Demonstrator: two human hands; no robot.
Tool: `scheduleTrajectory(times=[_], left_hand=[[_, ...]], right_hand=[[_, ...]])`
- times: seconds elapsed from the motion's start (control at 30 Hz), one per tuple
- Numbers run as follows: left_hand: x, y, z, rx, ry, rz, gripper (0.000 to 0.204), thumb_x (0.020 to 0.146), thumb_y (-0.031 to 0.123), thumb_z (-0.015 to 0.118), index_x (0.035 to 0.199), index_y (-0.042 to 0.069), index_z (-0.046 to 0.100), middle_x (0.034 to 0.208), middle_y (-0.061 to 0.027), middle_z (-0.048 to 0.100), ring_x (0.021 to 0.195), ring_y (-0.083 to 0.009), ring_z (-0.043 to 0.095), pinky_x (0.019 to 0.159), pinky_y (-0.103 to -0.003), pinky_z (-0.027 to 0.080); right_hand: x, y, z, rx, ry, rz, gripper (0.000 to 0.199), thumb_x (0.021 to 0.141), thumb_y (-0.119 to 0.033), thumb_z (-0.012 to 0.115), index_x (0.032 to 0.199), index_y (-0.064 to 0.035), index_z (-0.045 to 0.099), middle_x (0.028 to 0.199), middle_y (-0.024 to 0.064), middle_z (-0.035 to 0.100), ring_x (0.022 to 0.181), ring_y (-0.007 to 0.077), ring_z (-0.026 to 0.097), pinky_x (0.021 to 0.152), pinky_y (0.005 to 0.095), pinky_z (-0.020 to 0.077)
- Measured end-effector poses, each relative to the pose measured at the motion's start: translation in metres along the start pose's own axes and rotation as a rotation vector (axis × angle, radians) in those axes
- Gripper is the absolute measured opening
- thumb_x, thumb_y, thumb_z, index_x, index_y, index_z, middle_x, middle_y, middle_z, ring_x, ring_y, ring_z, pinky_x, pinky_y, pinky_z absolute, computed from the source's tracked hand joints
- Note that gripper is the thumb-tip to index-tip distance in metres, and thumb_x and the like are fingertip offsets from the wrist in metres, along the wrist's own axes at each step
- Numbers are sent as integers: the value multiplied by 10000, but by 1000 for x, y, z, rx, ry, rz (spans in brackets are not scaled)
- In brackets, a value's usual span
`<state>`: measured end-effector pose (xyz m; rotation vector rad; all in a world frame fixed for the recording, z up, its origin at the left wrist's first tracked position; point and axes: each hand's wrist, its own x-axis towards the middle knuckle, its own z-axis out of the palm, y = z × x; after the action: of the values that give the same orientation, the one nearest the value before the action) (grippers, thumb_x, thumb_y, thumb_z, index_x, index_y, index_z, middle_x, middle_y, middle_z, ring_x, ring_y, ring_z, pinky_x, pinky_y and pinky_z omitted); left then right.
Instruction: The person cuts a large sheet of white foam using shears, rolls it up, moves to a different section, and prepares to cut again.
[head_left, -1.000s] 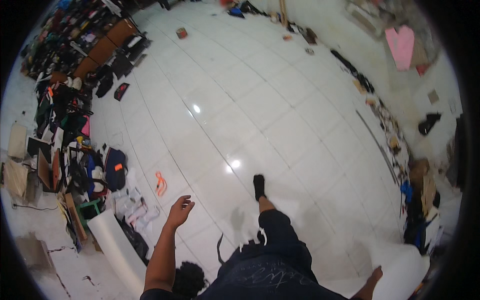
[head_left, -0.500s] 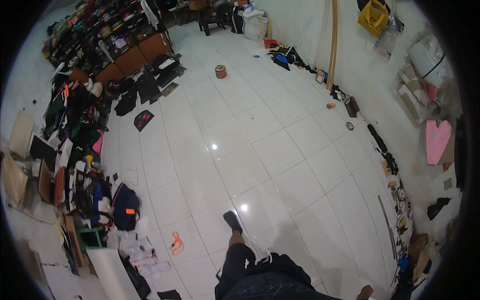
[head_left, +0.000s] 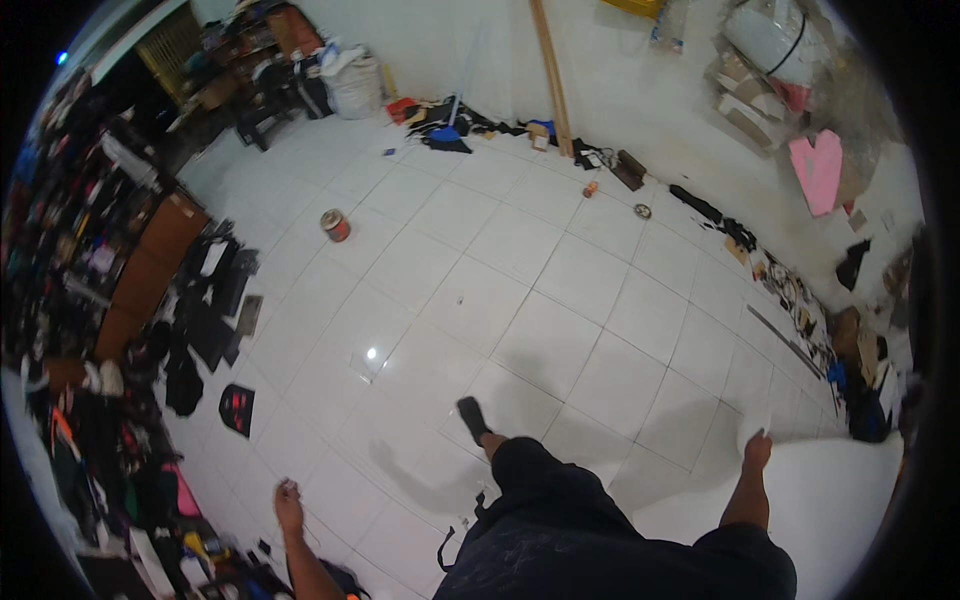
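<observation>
My right hand (head_left: 758,452) is at the lower right, its fingers closed at the upper corner of a large plain white sheet (head_left: 830,510). The sheet spreads beside and below my right forearm and runs toward the lower edge of the view. At the lower left my left hand (head_left: 289,508) is raised over the floor with its fingers curled in. A small pale spot shows at its fingertips, too blurred to name. One foot in a dark sock (head_left: 471,418) is stretched forward on the tiles.
White tiles (head_left: 560,290) cover the floor. A red tin (head_left: 335,225) stands on them, with a dark flat piece (head_left: 237,410) nearer left. Piled goods (head_left: 60,250) line the left side. Scraps and a blue broom (head_left: 446,135) lie along the wall, where wooden poles (head_left: 552,80) lean.
My view has swung to the right, so the room has shifted left and tilted. Both hands have come into fuller view, and the white sheet now shows beside the right one.
</observation>
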<state>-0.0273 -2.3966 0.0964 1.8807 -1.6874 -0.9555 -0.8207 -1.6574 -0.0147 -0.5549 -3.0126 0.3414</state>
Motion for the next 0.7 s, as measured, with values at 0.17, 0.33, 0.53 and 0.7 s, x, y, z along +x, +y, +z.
scheduleTrajectory(times=[0.17,0.33,0.53,0.7], left_hand=[[162,49,11,124,-92,-24,306,1016,256,495,1202,32,589,817,-9,597,719,-115,552,629,-238,440],[236,70,32,399,-519,-179,321,1013,259,507,1227,30,579,900,-41,600,794,-151,559,693,-268,445],[448,177,70,498,-739,35,343,1009,263,523,1256,28,567,1000,-79,603,884,-195,567,770,-306,450],[722,260,38,507,-602,223,365,1006,266,535,1280,26,557,1083,-111,607,959,-231,574,834,-336,454]], right_hand=[[-82,-132,-21,-34,22,172,534,1002,-428,424,1123,64,594,1130,290,641,1061,474,604,895,534,489],[-179,-302,2,-16,-8,322,429,981,-359,465,1179,-2,596,1165,235,643,1088,401,613,933,494,483],[-266,-477,-19,69,89,425,513,992,-474,433,1037,-2,627,1074,238,664,1040,398,631,891,500,501],[-375,-624,15,118,131,463,504,999,-459,422,1018,-1,631,1032,234,671,997,404,643,864,503,511]])
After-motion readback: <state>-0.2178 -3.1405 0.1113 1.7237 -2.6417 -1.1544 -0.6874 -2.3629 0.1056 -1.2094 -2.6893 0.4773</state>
